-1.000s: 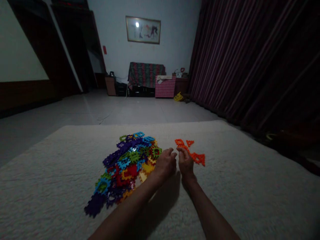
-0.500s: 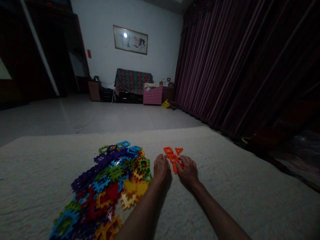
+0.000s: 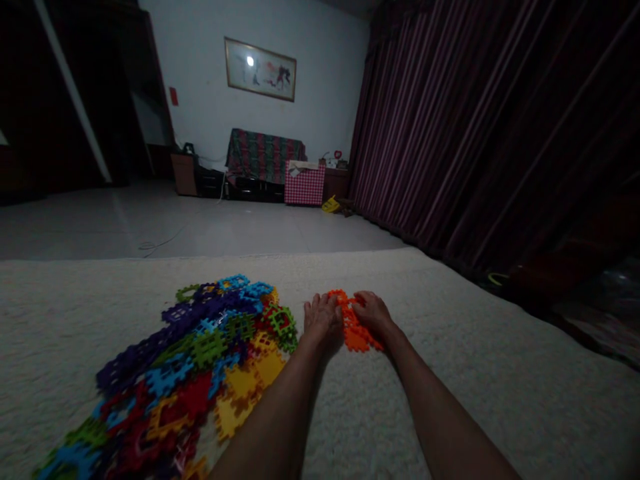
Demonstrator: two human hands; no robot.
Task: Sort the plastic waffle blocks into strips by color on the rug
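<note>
Orange interlocking plastic building pieces [image 3: 356, 339] with toothed edges lie flat on the pale fleecy cover, between and partly under my hands. My left hand [image 3: 321, 317] rests palm down at their left side, its fingers spread and the inner ones touching the orange edge. At the upper right of these pieces, my right hand [image 3: 373, 312] has its fingers bent around an orange piece, and its palm hides part of them. To the left of my left hand spreads a heap of similar pieces in purple [image 3: 150, 347], blue [image 3: 169, 373], green [image 3: 207, 347], red and yellow [image 3: 243, 383].
The pale cover [image 3: 480, 373] extends around both hands, with tiled floor [image 3: 260, 230] beyond its far edge. A long purple curtain [image 3: 425, 133] hangs on the right. Against the far wall stand cloth-draped furniture [image 3: 265, 157] and a red checked cloth [image 3: 305, 185].
My right hand has shifted farther away. More orange pieces show near me between the hands, and the separate orange triangle is no longer visible apart. The camera view has tilted slightly.
</note>
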